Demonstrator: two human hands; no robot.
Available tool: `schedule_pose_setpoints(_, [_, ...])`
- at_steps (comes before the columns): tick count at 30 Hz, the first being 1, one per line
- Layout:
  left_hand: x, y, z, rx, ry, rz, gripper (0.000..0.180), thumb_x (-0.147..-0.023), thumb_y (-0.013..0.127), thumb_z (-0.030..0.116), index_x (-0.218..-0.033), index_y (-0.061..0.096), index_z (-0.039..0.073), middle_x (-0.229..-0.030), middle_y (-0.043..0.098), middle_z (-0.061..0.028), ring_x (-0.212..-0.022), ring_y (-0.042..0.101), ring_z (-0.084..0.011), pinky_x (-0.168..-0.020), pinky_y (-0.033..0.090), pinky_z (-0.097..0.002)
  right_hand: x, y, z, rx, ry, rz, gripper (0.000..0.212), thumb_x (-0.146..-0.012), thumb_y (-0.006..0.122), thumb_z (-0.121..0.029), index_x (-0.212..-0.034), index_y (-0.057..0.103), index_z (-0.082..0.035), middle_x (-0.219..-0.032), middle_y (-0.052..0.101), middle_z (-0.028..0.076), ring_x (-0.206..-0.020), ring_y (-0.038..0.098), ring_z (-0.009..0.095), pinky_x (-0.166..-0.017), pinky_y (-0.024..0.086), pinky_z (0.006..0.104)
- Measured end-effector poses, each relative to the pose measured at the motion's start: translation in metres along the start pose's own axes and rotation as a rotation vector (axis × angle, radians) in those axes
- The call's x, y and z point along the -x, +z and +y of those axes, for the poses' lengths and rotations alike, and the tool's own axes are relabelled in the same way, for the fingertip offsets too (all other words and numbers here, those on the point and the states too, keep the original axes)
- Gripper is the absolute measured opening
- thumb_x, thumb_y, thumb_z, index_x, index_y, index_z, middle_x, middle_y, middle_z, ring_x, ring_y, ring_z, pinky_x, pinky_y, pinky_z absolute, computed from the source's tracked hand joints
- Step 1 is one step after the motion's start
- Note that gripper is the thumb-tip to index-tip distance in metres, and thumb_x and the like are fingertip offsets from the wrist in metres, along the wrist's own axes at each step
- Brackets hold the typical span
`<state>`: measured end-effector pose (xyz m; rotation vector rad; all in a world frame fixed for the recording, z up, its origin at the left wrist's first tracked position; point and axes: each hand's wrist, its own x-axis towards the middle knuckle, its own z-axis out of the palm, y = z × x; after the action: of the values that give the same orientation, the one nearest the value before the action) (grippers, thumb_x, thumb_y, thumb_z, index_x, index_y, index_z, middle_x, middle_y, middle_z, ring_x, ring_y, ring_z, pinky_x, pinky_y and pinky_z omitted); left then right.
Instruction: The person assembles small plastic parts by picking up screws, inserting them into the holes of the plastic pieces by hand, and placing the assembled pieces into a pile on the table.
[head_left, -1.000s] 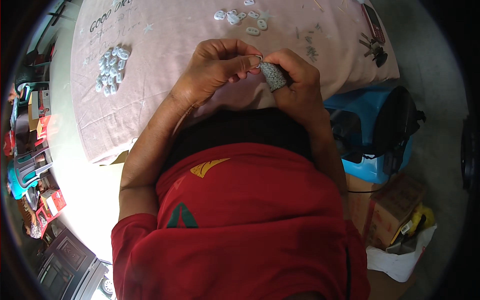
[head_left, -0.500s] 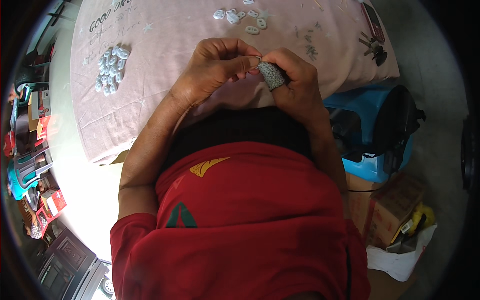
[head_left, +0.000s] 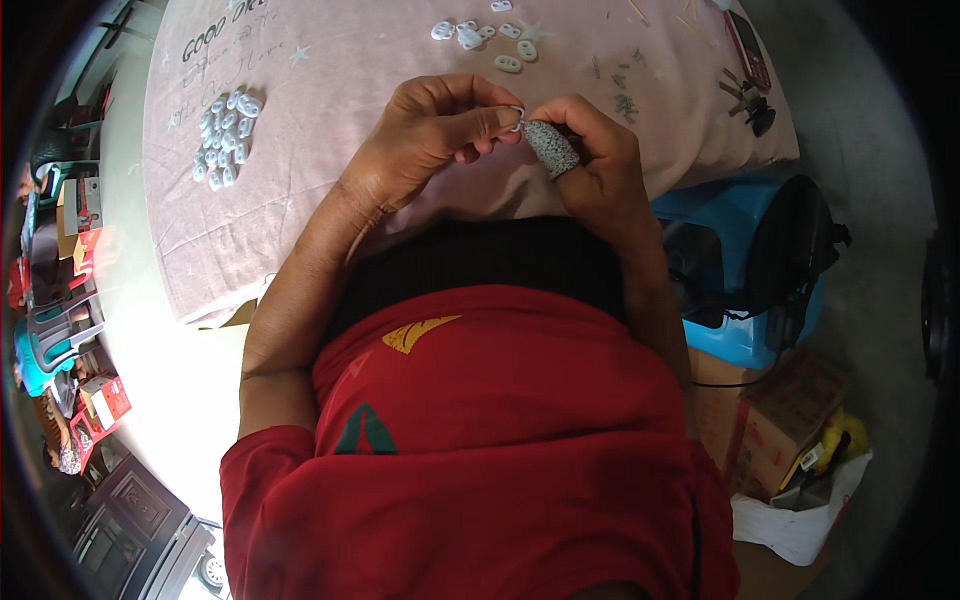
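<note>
My left hand (head_left: 445,125) is closed in a pinch over the table edge, thumb against forefinger on a small pale piece (head_left: 519,124) mostly hidden by the fingertips. Right beside it, my right hand (head_left: 605,165) has its fingers curled in, the tips close to that piece. A grey speckled cover (head_left: 551,150) wraps the right thumb. What the right fingers hold, if anything, is too small to make out. Beyond the hands lie several white oval plastic pieces with two holes (head_left: 508,64). A larger heap of similar white pieces (head_left: 228,130) rests to the left.
A pink cloth (head_left: 330,100) covers the table. Small dark metal bits (head_left: 625,105) lie right of the hands, with keys (head_left: 750,105) and a red phone (head_left: 748,50) farther right. A blue plastic case (head_left: 740,270) and cardboard boxes (head_left: 785,420) stand below on the right.
My right thumb has tilted and drawn slightly right, away from the left fingertips. More of the small pale piece shows. The left hand has hardly moved.
</note>
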<state>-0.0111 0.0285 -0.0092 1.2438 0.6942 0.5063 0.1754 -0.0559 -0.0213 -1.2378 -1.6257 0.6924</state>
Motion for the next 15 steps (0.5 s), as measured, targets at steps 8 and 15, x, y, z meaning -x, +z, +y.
schedule_pose_setpoints(8, [-0.0006, 0.0003, -0.0020, -0.056, 0.038, -0.014, 0.018, -0.088, 0.069, 0.017, -0.100, 0.068, 0.003, -0.078, 0.069, -0.0004, -0.067, 0.056, -0.0020, -0.059, 0.044, -0.0165, -0.0017, 0.0039, -0.0012, 0.104, -0.114, 0.063, 0.016, -0.078, 0.060, 0.006, -0.093, 0.062, 0.000, -0.078, 0.062, 0.006, -0.070, 0.059, 0.012, -0.063, 0.047, 0.0245])
schedule_pose_setpoints(15, [0.0001, 0.0031, -0.0025, -0.066, 0.047, -0.002, 0.017, -0.088, 0.069, 0.016, -0.099, 0.069, 0.003, -0.079, 0.069, -0.0007, -0.067, 0.056, -0.0024, -0.060, 0.045, -0.0169, -0.0021, 0.0057, -0.0018, 0.153, -0.145, 0.080, 0.016, -0.078, 0.061, 0.006, -0.093, 0.062, -0.001, -0.077, 0.061, 0.007, -0.071, 0.060, 0.013, -0.063, 0.047, 0.0251])
